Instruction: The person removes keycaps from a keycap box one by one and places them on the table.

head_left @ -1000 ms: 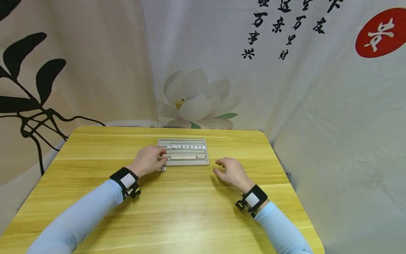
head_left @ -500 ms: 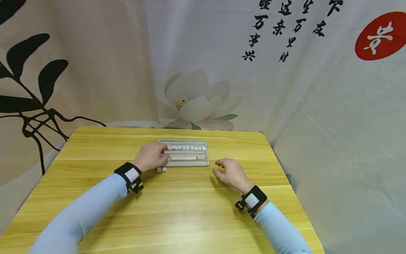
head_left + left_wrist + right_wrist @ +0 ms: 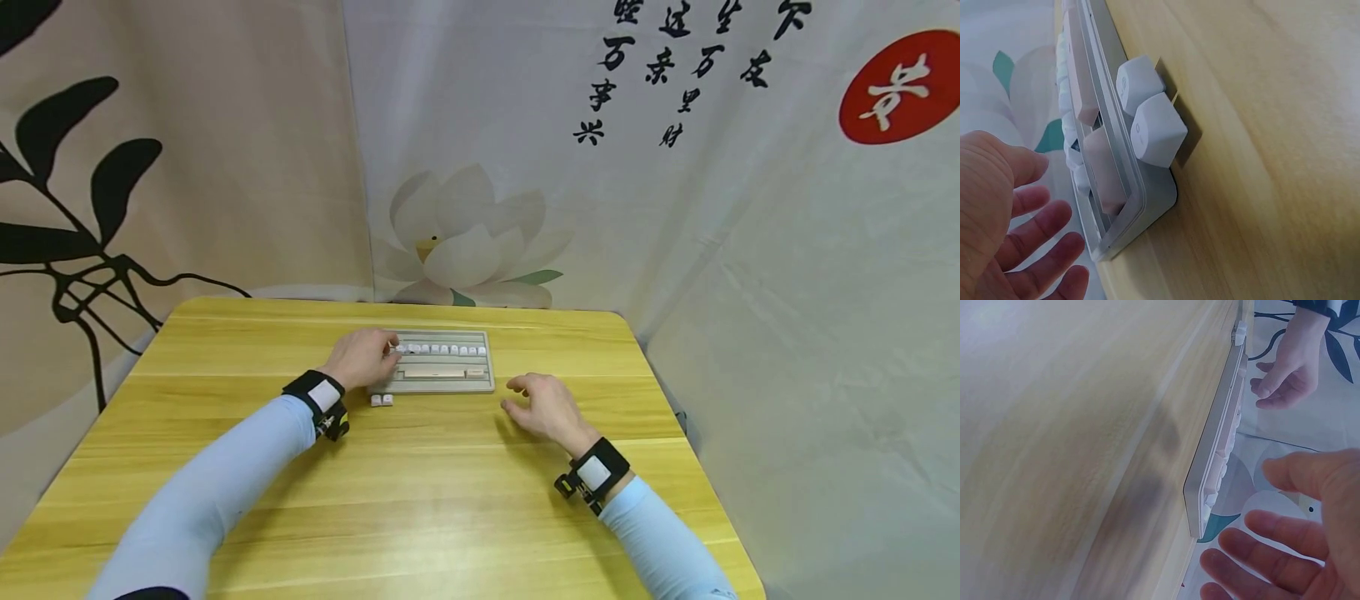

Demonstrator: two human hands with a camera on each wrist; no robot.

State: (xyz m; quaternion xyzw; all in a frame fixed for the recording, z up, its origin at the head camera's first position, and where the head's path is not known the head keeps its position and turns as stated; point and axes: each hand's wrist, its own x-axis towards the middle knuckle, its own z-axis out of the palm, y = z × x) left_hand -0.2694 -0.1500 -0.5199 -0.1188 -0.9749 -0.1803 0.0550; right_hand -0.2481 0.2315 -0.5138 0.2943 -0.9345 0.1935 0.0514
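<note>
- One yellow wooden table with rounded corners (image 3: 420, 492) filled the lower half of the head view, backed by printed cloth hangings (image 3: 225, 150).
- One pale grey rectangular keyboard tray (image 3: 438, 385) lay flat at the table's twelve o'clock side, holding a single row of white keycaps (image 3: 446, 350) along its far edge, about ten as far as could be counted, and one long pinkish bar (image 3: 435, 372) nearer the person.
- Two arms in light blue sleeves (image 3: 202, 500) reached in, each with one black wrist strap (image 3: 318, 402).
- The left hand (image 3: 363, 357) lay over the tray's nine o'clock end, fingertips at the start of the keycap row; the left wrist view showed its fingers (image 3: 1038, 234) spread and straight, gripping nothing.
- The right hand (image 3: 543, 406) hovered at three o'clock of the tray, apart from it, fingers loosely curved and holding nothing.
- Two loose white square keycaps (image 3: 382, 401) sat side by side on the table, touching the tray's near-left corner at about seven o'clock.
</note>
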